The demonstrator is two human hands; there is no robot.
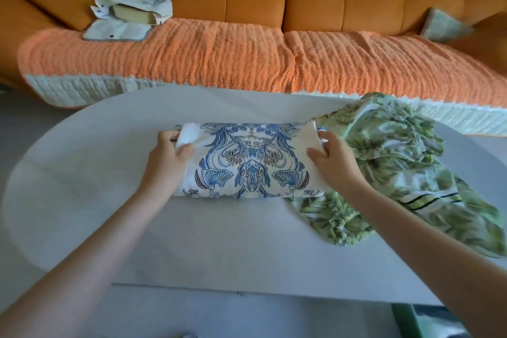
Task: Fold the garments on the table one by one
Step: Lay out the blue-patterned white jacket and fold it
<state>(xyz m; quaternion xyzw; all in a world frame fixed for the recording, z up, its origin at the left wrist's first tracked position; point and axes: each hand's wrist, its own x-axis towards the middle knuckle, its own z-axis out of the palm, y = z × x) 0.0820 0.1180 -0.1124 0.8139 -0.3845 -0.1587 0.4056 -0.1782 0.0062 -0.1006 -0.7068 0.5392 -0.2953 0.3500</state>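
While hands (167, 159) (334, 159) grip it, garment (247, 162) (folded) rests.

Smooth printed cloth in the folded garment (248, 162); matt, smooth table (82, 173); ribbed woven sofa cover (192, 52) (coarse-looking).

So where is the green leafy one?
In the head view, the green leafy garment lies crumpled at the right of the table, beside the folded blue-patterned garment.

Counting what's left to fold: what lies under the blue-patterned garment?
Under the blue-patterned garment, the green leaf-print garment pokes out at its right end, on the grey table. Anything else beneath is covered.
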